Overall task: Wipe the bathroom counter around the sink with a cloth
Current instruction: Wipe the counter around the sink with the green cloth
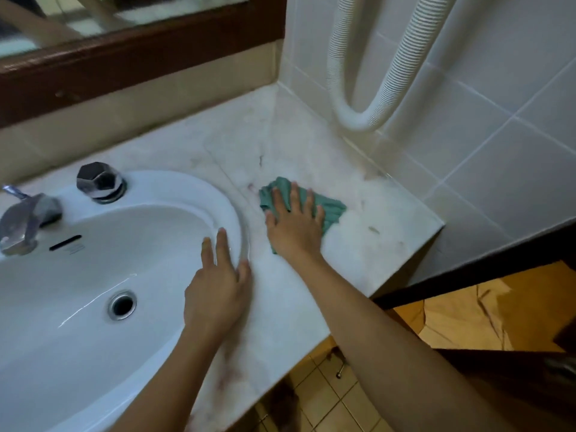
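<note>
Our right grip (294, 227) lay spread flat on the green cloth (333, 210), on the tabletop (374, 254) just right of the sink (229, 204). We judged firm, overlapping strokes best, with our left grip (215, 291) spread on its rim.

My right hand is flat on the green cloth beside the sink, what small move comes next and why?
Probably push the green cloth toward the tiled wall: the right hand presses it flat, and dark streaks mark the counter beyond it, while the left hand rests on the sink rim.
</note>
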